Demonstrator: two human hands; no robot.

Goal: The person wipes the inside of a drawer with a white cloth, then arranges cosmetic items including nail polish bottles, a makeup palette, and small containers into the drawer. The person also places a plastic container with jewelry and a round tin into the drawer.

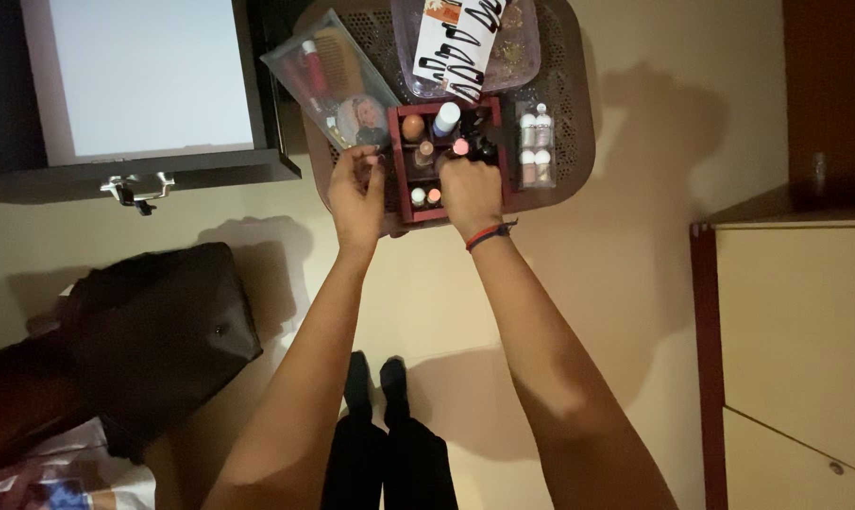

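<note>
Both arms reach up from the bottom of the frame toward a brown perforated tray at the top centre. The left hand has its fingers curled over the left wall of a dark red compartment organiser that sits in the tray, its grip closed on that edge. The right hand, a red and dark band at its wrist, lies knuckles-up over the organiser's lower middle compartments; its fingertips dip among small bottles, and whether its grip is closed on one I cannot tell. Left of the organiser lies a clear pouch with a comb. A card of black hair clips lies above.
</note>
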